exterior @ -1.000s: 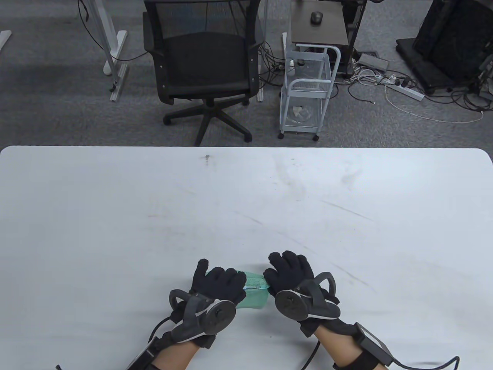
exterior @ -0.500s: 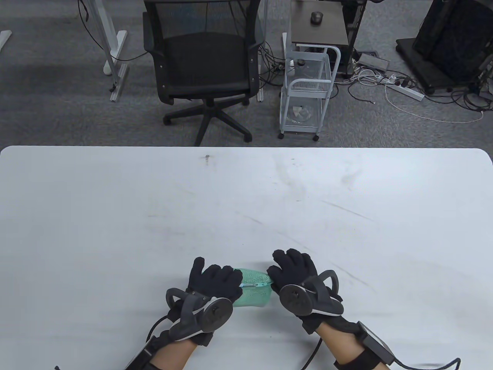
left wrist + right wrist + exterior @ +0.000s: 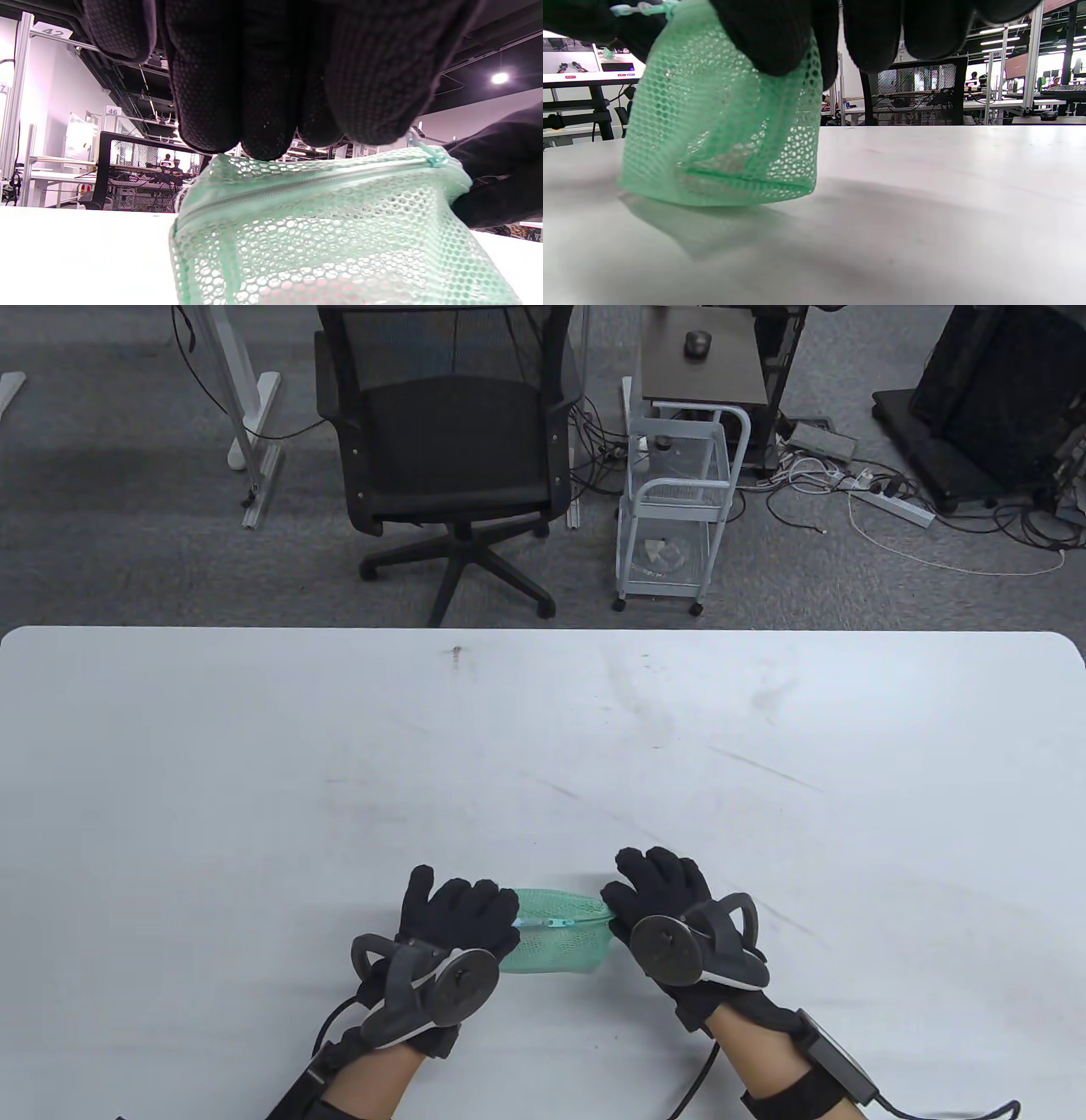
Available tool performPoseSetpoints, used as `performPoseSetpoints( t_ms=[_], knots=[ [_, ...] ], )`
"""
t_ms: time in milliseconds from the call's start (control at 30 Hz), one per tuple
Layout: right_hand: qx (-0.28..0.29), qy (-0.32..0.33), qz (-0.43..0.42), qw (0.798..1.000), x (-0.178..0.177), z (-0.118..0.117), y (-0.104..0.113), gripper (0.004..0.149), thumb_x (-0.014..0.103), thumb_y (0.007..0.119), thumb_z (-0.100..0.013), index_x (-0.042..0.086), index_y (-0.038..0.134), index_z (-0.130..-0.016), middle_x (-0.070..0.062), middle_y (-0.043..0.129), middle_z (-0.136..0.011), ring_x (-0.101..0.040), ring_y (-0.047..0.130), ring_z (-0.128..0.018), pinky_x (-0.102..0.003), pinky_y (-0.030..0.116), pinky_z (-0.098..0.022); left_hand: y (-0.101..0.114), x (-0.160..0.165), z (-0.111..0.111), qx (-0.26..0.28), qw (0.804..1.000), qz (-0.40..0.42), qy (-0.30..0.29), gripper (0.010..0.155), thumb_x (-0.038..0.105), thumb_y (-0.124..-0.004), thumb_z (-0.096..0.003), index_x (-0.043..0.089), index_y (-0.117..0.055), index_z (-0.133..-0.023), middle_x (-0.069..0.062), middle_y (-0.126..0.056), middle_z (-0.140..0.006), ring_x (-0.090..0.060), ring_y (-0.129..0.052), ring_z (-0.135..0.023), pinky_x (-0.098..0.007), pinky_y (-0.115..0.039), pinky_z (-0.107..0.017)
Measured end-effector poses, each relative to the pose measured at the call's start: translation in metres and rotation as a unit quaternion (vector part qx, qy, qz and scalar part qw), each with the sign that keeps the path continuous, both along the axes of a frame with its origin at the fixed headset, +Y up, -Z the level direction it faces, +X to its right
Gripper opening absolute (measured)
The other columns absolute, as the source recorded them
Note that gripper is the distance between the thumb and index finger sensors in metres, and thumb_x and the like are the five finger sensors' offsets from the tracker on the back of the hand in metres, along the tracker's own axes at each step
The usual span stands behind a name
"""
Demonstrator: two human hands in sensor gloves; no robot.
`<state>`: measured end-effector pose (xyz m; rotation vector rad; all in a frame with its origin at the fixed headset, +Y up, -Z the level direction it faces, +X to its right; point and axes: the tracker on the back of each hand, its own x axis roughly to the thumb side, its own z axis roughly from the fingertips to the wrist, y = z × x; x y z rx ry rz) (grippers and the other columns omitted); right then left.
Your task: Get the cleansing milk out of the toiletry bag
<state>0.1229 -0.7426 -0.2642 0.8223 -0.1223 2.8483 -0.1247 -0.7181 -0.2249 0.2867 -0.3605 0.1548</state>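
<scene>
A green mesh toiletry bag point(image 3: 560, 952) stands on the white table point(image 3: 543, 746) near the front edge, between my hands. Its zipper runs along the top. My left hand point(image 3: 475, 912) pinches the pale zipper pull point(image 3: 536, 922) at the bag's left part; the pull also shows in the left wrist view point(image 3: 424, 150). My right hand point(image 3: 653, 891) grips the bag's right end from above point(image 3: 712, 127). Something pinkish shows dimly through the mesh point(image 3: 322, 290); I cannot tell what it is. No cleansing milk is in plain sight.
A black office chair point(image 3: 450, 449) and a white wire cart point(image 3: 679, 509) stand on the floor beyond the table's far edge. Cables lie on the floor at the back right.
My hands have moved apart, the left one to the left and the right one to the right. More of the bag shows between them, and the zipper pull has shifted left.
</scene>
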Motion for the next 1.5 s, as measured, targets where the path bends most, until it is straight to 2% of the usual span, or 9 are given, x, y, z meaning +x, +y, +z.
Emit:
performPoseSetpoints(
  t_ms=[1500],
  knots=[
    [-0.022,-0.034,-0.001,0.999,0.017,-0.012,-0.002,0.041,0.026,0.086,-0.054,0.009,0.087,-0.092,-0.031,0.067,-0.112,-0.069,0.062,-0.093,-0.077,0.052,-0.065,-0.013,-0.046,-0.033,-0.049,0.993,-0.009,0.104,0.045,0.042,-0.099,-0.0408,0.026,-0.099,-0.083,-0.002,-0.106,-0.088,-0.035,-0.105,-0.078,-0.068,-0.063,-0.072]
  ],
)
